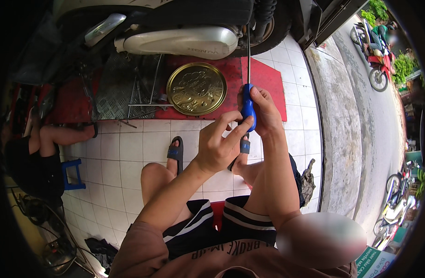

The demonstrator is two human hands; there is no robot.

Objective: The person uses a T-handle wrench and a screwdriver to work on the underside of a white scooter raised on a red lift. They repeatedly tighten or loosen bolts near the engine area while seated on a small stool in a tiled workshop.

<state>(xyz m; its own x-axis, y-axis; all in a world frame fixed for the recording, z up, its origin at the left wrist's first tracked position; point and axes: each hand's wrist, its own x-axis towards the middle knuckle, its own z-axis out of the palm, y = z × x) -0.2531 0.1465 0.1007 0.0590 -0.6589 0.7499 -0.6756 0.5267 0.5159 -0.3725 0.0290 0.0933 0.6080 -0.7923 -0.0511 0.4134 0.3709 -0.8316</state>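
A long screwdriver with a blue handle [248,103] is gripped in my right hand [267,111], its fingers wrapped round the grip. My left hand [220,141] meets the lower end of the handle, fingers bent against it. The thin steel shaft [249,60] runs up towards the scooter, beside the rear wheel [273,32]; its tip is hidden by the machine. Left of the shaft is the scooter's silver engine side cover [180,42]. A round gold tray [196,88] with embossed patterns lies below that cover; tiny parts in it are hard to make out.
The scooter stands over a red lift platform [268,88] with a diamond-plate section [117,88]. At left another person [36,153] sits by a blue stool [73,174]. A dark crumpled cloth [308,183] lies right of my leg, near the street edge. Hoses and a compressor [59,257] are lower left.
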